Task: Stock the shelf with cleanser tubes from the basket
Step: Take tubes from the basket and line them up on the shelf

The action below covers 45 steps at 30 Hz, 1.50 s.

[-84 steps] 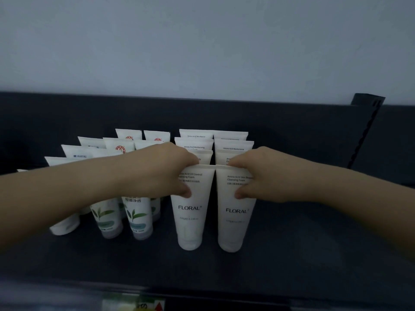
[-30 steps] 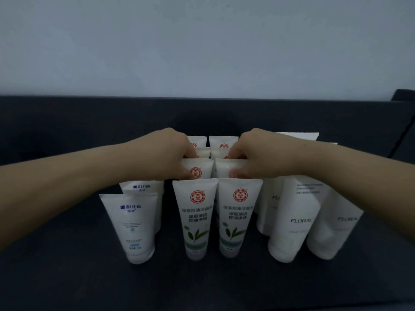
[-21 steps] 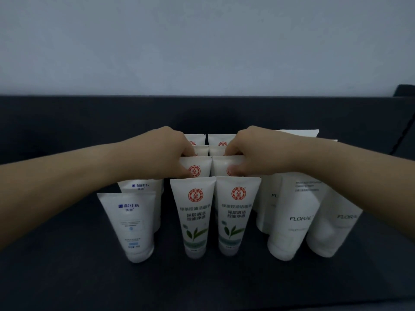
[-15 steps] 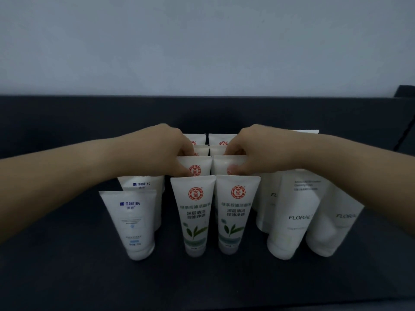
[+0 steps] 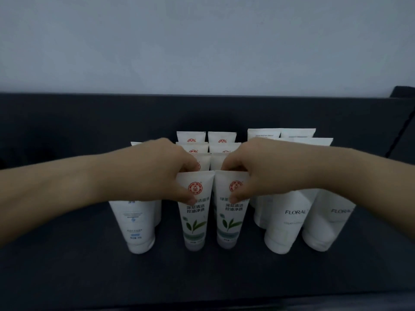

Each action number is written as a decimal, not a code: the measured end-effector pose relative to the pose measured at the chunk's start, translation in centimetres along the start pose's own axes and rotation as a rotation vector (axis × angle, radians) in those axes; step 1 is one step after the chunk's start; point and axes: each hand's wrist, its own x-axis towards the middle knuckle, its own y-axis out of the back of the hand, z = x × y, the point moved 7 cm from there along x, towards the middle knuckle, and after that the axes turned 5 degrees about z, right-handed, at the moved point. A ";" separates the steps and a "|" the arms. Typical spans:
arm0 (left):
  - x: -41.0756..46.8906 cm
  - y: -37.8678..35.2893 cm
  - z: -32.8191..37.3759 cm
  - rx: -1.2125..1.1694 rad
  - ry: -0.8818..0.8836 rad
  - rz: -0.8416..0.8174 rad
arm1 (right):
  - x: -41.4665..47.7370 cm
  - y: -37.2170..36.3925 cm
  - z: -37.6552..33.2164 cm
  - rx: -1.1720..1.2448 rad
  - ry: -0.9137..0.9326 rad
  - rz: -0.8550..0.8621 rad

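Both hands shift forward: left grip (image 5: 166, 173) and right grip (image 5: 249, 173) each pinch a front tea tube (image 5: 196, 212), squaring rows; release comes next.

Dark shelf (image 5: 67, 277) with white cleanser tubes standing cap-down in rows: blue-print tubes (image 5: 137, 225) on the left, green-leaf tubes (image 5: 195, 223) in two columns mid-shelf, FLORAL tubes (image 5: 285, 223) on the right. Front strip of the shelf is bare.
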 end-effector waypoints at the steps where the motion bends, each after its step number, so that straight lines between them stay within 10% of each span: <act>1: 0.0 -0.2 0.0 -0.001 0.003 0.001 | 0.1 -0.4 0.1 -0.016 0.001 -0.001; 29: 0.6 -0.3 -0.7 -0.061 0.027 0.032 | 0.9 -0.5 1.1 -0.011 -0.069 0.018; 45: -3.2 5.3 -12.8 -0.221 0.236 0.354 | 3.9 5.2 -4.4 0.211 0.024 0.223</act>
